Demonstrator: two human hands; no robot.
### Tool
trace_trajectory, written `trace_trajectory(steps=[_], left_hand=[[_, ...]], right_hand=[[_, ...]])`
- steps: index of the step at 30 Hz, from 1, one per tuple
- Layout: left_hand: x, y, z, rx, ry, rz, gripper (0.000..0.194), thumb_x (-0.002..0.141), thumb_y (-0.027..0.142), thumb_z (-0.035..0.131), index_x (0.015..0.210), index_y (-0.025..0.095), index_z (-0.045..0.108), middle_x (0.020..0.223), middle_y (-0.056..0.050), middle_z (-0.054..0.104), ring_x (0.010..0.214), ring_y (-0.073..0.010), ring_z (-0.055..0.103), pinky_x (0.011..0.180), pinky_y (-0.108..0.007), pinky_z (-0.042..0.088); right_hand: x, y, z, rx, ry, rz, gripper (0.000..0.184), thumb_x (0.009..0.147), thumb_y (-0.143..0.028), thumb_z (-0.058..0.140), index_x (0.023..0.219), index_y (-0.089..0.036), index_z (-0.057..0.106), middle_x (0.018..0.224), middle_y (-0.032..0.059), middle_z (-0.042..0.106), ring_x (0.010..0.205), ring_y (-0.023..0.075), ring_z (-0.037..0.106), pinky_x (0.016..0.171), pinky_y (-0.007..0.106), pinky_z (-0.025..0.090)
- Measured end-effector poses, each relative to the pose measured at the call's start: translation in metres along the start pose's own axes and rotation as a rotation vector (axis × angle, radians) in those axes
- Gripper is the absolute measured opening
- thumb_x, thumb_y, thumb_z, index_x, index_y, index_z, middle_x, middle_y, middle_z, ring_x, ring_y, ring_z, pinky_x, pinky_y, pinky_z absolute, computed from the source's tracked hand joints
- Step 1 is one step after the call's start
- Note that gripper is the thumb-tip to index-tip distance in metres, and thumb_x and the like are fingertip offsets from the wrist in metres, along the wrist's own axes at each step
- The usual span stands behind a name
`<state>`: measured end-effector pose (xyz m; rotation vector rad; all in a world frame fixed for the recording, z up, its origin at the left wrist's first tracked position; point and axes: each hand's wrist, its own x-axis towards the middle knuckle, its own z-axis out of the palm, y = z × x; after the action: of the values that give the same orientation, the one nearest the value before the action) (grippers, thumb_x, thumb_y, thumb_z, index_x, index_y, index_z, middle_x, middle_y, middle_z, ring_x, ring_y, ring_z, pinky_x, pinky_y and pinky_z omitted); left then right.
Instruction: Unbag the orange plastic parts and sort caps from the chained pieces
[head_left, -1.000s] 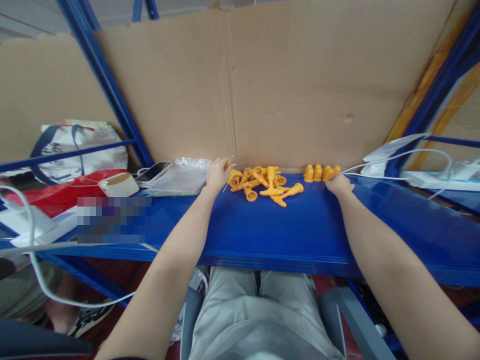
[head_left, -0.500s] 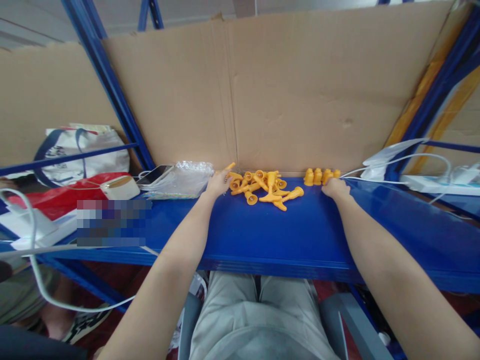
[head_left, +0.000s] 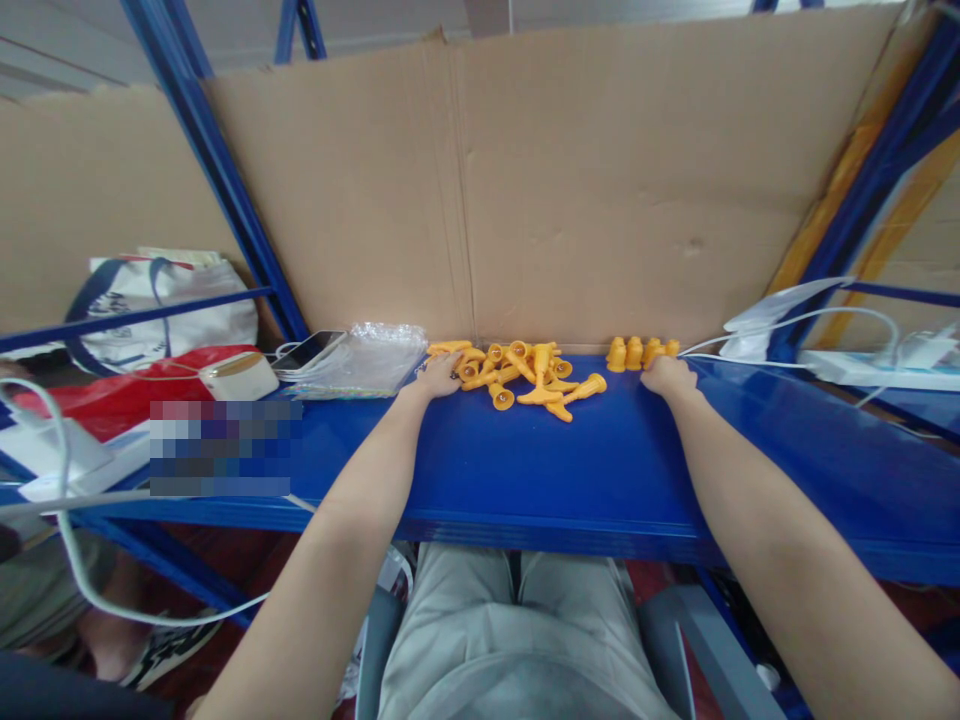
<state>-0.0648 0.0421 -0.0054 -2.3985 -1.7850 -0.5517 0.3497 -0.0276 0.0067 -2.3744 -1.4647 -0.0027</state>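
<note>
**Working along the rear edge of the blue worktop**

**Risks.** Near the rear edge, left of centre, a clear plastic bag lies just beside the left hand; a sideways sweep could shift or snag it. That hand is at the left end of the loose pile of T-handled orange parts, with one lying orange piece beyond its fingers. Because the parts overlap, pulling one could drag its neighbours toward the front edge. Right of centre at the rear edge, the upright row of short orange pieces stands closely spaced; a nudge from the right hand, at the row's right end, could topple several. White cables run near that hand and could catch it.

**Visibility limits.** At the left end, a pixelated patch masks its contents. Small dark details at the left fingers are unidentifiable; whether those fingers clamp anything cannot be told. Overlap prevents a reliable part count in the pile. The right hand partly covers the row's last pieces; its fingers appear curled, but grip cannot be confirmed.
</note>
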Motion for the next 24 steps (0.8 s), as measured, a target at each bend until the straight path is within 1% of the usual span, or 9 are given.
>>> trace_trajectory(steps=[2,3,6,10,14,17,19,22,24], left_hand=[[-0.003,0.004,-0.004,0.008,-0.018,-0.072,0.064,0.083,0.033,0.062,0.145,0.026,0.053,0.152,-0.018,0.050,0.139,-0.0400,0.048,0.108,-0.059,0.044],[-0.004,0.005,-0.005,0.005,-0.021,-0.102,0.062,0.084,0.035,0.060,0.145,0.027,0.053,0.153,-0.017,0.048,0.138,-0.0409,0.048,0.107,-0.060,0.045],[-0.007,0.008,-0.007,-0.015,0.006,-0.142,0.053,0.089,0.034,0.053,0.141,0.032,0.058,0.149,-0.014,0.050,0.134,-0.0380,0.052,0.104,-0.057,0.048],[-0.004,0.006,-0.005,-0.036,0.089,-0.118,0.042,0.090,0.034,0.051,0.129,0.033,0.067,0.139,-0.012,0.058,0.130,-0.0345,0.055,0.100,-0.053,0.051],[-0.002,0.006,-0.005,-0.049,0.143,-0.073,0.036,0.091,0.031,0.053,0.122,0.029,0.071,0.135,-0.012,0.064,0.129,-0.0340,0.055,0.102,-0.056,0.050],[-0.003,0.008,-0.009,-0.053,0.112,-0.061,0.038,0.093,0.027,0.049,0.125,0.026,0.069,0.138,-0.010,0.064,0.131,-0.0307,0.055,0.108,-0.054,0.046],[-0.004,0.011,-0.012,-0.045,0.072,-0.059,0.040,0.095,0.025,0.044,0.129,0.025,0.067,0.144,-0.008,0.060,0.136,-0.0283,0.052,0.113,-0.052,0.042],[-0.005,0.015,-0.016,-0.036,0.022,-0.088,0.044,0.097,0.024,0.041,0.136,0.026,0.062,0.152,-0.006,0.052,0.143,-0.0285,0.045,0.115,-0.054,0.039],[-0.006,0.017,-0.016,-0.046,-0.008,-0.106,0.047,0.097,0.022,0.042,0.140,0.026,0.058,0.155,-0.006,0.049,0.145,-0.0282,0.043,0.117,-0.052,0.037]], right_hand=[[-0.003,-0.001,-0.002,0.007,-0.009,0.010,0.053,0.087,-0.024,0.054,0.138,-0.009,0.056,0.134,0.0267,0.057,0.132,0.0373,0.052,0.105,0.054,0.044],[-0.003,-0.002,-0.002,0.012,-0.007,0.011,0.054,0.087,-0.024,0.054,0.138,-0.009,0.056,0.134,0.0267,0.057,0.132,0.0374,0.052,0.105,0.054,0.044],[-0.004,-0.002,-0.002,0.025,0.007,0.004,0.056,0.085,-0.024,0.056,0.140,-0.012,0.055,0.133,0.0261,0.058,0.131,0.0382,0.052,0.104,0.056,0.045],[-0.005,-0.003,-0.002,0.029,0.011,-0.009,0.058,0.085,-0.023,0.055,0.142,-0.012,0.053,0.134,0.0259,0.058,0.133,0.0389,0.051,0.103,0.058,0.045],[-0.007,-0.004,-0.004,0.009,-0.014,0.013,0.059,0.088,-0.025,0.053,0.144,-0.008,0.050,0.135,0.0272,0.056,0.134,0.0373,0.050,0.105,0.054,0.045],[-0.007,-0.004,-0.004,-0.001,-0.013,0.020,0.058,0.088,-0.026,0.053,0.143,-0.010,0.051,0.135,0.0256,0.056,0.133,0.0363,0.051,0.105,0.053,0.045],[-0.006,-0.003,-0.003,0.005,0.000,0.006,0.057,0.088,-0.026,0.054,0.143,-0.011,0.051,0.133,0.0249,0.057,0.131,0.0365,0.052,0.103,0.054,0.047],[-0.004,-0.001,-0.001,0.019,0.015,-0.012,0.057,0.087,-0.025,0.055,0.142,-0.013,0.053,0.132,0.0234,0.059,0.131,0.0368,0.053,0.102,0.055,0.048],[-0.004,-0.001,-0.001,0.019,0.014,-0.006,0.056,0.087,-0.026,0.056,0.142,-0.015,0.054,0.132,0.0224,0.059,0.132,0.0365,0.052,0.103,0.055,0.048]])
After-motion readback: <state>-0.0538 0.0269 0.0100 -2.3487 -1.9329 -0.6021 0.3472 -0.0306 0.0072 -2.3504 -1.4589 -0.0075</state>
